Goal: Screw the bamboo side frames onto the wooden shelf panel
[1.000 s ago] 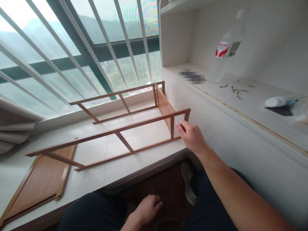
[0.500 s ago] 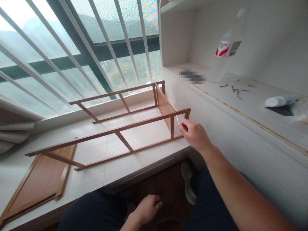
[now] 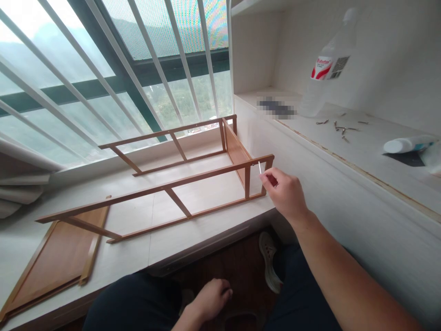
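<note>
My right hand [image 3: 287, 191] pinches a thin silver rod, apparently a hex key [image 3: 260, 168], between thumb and fingertips. Its upper end stands beside the top rail of the near wooden side frame [image 3: 206, 174], close to the rail's right end. A small bolt head [image 3: 253, 163] shows in that rail, just left of the rod. The wooden frame is joined at the right to a brown panel [image 3: 237, 145], which links it to the far side frame [image 3: 177, 145]. Low between my knees, my left hand [image 3: 213, 299] hangs with its fingers curled, nothing visible in them.
Another framed wooden panel [image 3: 57, 257] lies flat at the left of the white ledge [image 3: 161, 248]. On the shelf [image 3: 379, 184] to the right are several loose bolts [image 3: 342, 128], a plastic bottle [image 3: 319, 87] and a white tube [image 3: 406, 143]. A barred window [image 3: 138, 69] is behind.
My right hand has shifted slightly right, and the rod has come away from the bolt head in the rail. My left hand stays where it was.
</note>
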`<state>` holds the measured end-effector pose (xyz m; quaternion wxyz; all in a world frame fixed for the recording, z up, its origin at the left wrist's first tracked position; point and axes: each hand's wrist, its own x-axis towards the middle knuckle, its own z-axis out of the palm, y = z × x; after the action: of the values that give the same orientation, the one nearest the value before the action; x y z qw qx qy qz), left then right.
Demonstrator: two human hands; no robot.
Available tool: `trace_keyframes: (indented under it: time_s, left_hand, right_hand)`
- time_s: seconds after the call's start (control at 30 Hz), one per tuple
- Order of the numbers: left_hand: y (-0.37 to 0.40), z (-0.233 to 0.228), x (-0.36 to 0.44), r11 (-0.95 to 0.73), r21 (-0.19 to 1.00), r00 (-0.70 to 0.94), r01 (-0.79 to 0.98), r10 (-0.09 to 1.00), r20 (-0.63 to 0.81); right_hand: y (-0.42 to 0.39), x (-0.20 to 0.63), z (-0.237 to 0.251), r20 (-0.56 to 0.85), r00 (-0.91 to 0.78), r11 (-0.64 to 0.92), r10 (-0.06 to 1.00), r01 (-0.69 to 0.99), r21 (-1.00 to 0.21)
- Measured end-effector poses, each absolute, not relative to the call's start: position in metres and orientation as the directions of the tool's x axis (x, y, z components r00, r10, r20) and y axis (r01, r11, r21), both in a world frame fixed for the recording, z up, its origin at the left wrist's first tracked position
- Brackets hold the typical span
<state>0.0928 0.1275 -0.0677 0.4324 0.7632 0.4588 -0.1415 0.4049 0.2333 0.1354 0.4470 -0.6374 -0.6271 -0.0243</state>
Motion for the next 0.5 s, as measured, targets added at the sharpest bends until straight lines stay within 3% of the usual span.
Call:
trace_keyframes:
  time_s: [0.23,0.5]
  left_hand:
    - [0.1265,-0.0629,0.0934,-0.205,0.517,0.529,0.831,0.578,-0.621]
    - [0.1272,-0.0649,0.0927,-0.203,0.533,0.541,0.821,0.576,-0.613]
  right_hand:
    - [0.2325,0.4013,0.1363,0.476,0.141,0.184,0.868,0.798,-0.573]
    - [0.2324,0.4016,0.1376,0.422,0.155,0.126,0.893,0.814,-0.568]
